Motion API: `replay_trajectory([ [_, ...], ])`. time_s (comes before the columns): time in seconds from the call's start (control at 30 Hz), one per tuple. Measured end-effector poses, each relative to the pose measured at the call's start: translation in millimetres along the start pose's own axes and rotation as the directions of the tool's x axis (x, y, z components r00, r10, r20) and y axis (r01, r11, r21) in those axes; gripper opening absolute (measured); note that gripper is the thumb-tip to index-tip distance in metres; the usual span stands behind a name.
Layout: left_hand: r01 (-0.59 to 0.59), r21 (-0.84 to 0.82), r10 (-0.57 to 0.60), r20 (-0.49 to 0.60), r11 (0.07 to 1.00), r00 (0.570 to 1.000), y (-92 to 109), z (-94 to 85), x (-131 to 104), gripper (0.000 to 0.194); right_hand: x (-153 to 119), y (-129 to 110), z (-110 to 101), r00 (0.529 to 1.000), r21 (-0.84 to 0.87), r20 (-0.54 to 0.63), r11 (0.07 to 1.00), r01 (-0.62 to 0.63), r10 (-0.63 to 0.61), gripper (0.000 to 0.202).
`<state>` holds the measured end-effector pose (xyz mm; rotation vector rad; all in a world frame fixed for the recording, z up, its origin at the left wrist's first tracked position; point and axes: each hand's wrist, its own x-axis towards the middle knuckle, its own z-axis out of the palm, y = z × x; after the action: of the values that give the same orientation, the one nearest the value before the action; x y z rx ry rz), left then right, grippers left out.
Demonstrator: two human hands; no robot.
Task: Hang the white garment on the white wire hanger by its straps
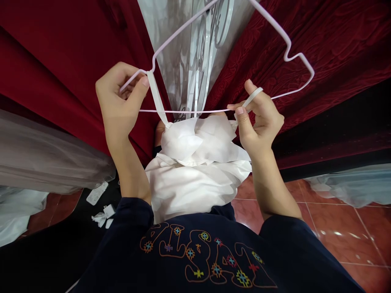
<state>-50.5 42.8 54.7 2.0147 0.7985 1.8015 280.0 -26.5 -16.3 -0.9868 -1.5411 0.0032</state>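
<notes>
A pale pink wire hanger (180, 29) spans the upper middle of the head view, its bottom bar running level between my hands. My left hand (122, 95) is closed round the hanger's left shoulder end. Beside its fingertips a white strap (157, 97) loops over the hanger near the notch and runs down to a white garment (192, 175). My right hand (259, 116) pinches a second white strap (253, 97), which passes over a finger near the bottom bar. The hanger's right notch has no strap on it. White fabric hangs in folds down to my lap.
Dark red cloth (76, 53) hangs at left and patterned red cloth (320, 44) at right, with shiny grey-white material (180, 53) between them. Sheer fabric (51, 150) drapes at left. A white charger (109, 211) and a pale phone-like item (97, 193) lie lower left. Red tiles (339, 232) show at right.
</notes>
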Motion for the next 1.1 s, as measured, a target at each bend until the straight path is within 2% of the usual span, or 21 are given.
replay_trajectory([
  [0.03,-0.013,-0.072,0.007,-0.078,0.997,0.997,1.1,3.7,-3.7,0.011,-0.6,0.8,1.0,1.0,0.008,-0.003,1.0,-0.004,0.004,0.05],
  [0.07,0.006,-0.173,-0.037,-0.175,0.985,0.984,2.6,8.2,-8.1,0.014,-1.3,1.6,2.0,1.0,0.021,-0.007,1.0,-0.004,0.004,0.05],
  [0.13,0.101,-0.409,-0.249,-0.326,0.907,0.912,6.7,19.2,-18.5,0.01,-2.7,2.5,3.8,1.0,0.051,-0.022,0.999,0.002,-0.001,0.051],
  [0.17,0.155,-0.516,-0.371,-0.347,0.842,0.862,9.1,25.1,-23.9,0.012,-3.1,2.5,4.4,1.0,0.058,-0.028,0.998,0.003,-0.001,0.051],
  [0.23,0.223,-0.668,-0.54,-0.314,0.71,0.781,13.9,36.0,-33.5,0.04,-2.7,0.7,4.4,0.999,0.047,-0.03,0.999,-0.014,0.015,0.051],
  [0.3,0.218,-0.739,-0.586,-0.282,0.638,0.759,18.5,44.3,-38.8,0.058,-0.2,-2.6,3.0,0.999,0.029,-0.017,0.999,-0.044,0.044,0.05],
  [0.37,0.178,-0.783,-0.606,-0.293,0.596,0.74,22.8,49.2,-38.4,0.064,4.6,-4.6,0.2,0.999,0.059,-0.019,0.998,-0.026,0.028,0.05],
  [0.4,0.15,-0.789,-0.607,-0.321,0.596,0.727,24.7,50.5,-36.4,0.064,7.6,-3.7,-2.0,0.998,0.095,-0.06,0.995,0.001,0.005,0.048],
  [0.47,0.103,-0.792,-0.616,-0.378,0.601,0.691,27.7,51.3,-30.7,0.063,14.1,4.3,-9.3,0.969,0.169,-0.244,0.983,0.075,-0.032,0.046],
  [0.53,0.079,-0.794,-0.628,-0.41,0.602,0.662,29.3,50.4,-25.7,0.062,20.1,21.2,-21.4,0.889,0.208,-0.457,0.972,0.113,-0.006,0.046],
  [0.57,0.078,-0.799,-0.636,-0.411,0.596,0.653,29.6,49.6,-24.2,0.062,22.6,31.7,-29.1,0.84,0.219,-0.541,0.971,0.099,0.036,0.046],
  [0.63,0.098,-0.822,-0.661,-0.373,0.561,0.651,29.2,47.6,-23.4,0.061,26.6,52.3,-45.9,0.802,0.266,-0.578,0.964,0.012,0.149,0.04],
  [0.73,0.144,-0.861,-0.702,-0.288,0.487,0.651,27.5,45.3,-25.9,0.061,31.1,71.3,-67.3,0.801,0.391,-0.446,0.892,-0.227,0.399,0.034],
  [0.8,0.171,-0.87,-0.719,-0.255,0.462,0.646,25.5,44.7,-28.3,0.061,35.0,77.0,-75.8,0.837,0.458,-0.316,0.844,-0.278,0.447,0.035],
  [0.87,0.194,-0.865,-0.719,-0.238,0.463,0.653,22.4,44.2,-30.2,0.06,39.8,84.5,-80.0,0.891,0.485,-0.245,0.844,-0.23,0.383,0.041],
  [0.97,0.219,-0.834,-0.681,-0.232,0.507,0.695,17.3,42.8,-32.4,0.056,44.9,108.6,-81.7,0.932,0.458,-0.285,0.886,-0.075,0.226,0.051],
  [1.03,0.22,-0.812,-0.654,-0.24,0.54,0.718,15.1,41.2,-33.1,0.054,44.0,128.8,-82.1,0.92,0.468,-0.365,0.882,0.05,0.142,0.055],
  [1.1,0.223,-0.801,-0.644,-0.245,0.556,0.725,14.4,39.4,-33.2,0.054,39.7,144.0,-83.5,0.891,0.502,-0.439,0.854,0.138,0.115,0.055],
])
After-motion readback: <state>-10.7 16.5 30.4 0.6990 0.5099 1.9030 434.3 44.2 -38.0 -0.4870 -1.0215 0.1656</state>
